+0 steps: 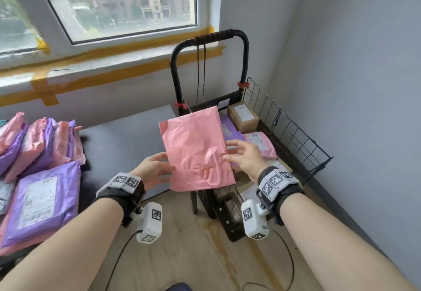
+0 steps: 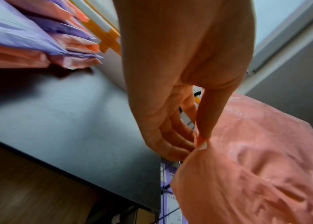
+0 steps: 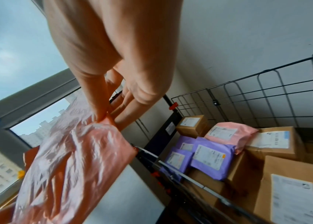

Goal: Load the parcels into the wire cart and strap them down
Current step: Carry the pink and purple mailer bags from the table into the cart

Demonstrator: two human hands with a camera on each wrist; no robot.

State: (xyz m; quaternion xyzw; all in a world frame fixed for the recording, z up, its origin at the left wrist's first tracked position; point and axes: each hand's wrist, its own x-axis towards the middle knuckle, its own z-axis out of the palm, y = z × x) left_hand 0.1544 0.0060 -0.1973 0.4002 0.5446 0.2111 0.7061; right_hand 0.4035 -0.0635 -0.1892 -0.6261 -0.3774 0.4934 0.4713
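Over the near rim of the cart (image 1: 296, 131), at about 12 o'clock from me, I hold a pink mailer (image 1: 197, 149) flat between both hands. My left hand (image 1: 155, 170) pinches its left edge, thumb on top and fingers (image 2: 172, 145) curled under. My right hand (image 1: 245, 155) pinches the right edge the same way, thumb pressed against the fingers (image 3: 130, 109) below. The mailer is clear of the counter (image 1: 127, 135) and touches nothing in the cart.

I judge this as mid-loading: the cart already holds brown boxes (image 3: 192, 125), purple mailers (image 3: 211, 157) and one pink one (image 3: 228, 133), while a heap of mailers (image 1: 43, 154) waits on the counter at 9 o'clock. The cord (image 1: 201, 72) hangs from the handle (image 1: 218, 36) at 12 o'clock, unused, so strapping comes later.

Next I should carry the mailer towards 1 o'clock, lower it onto the parcels inside, and let go with both hands. It looks soft and slippery, so laying it flat should keep it from sliding off.
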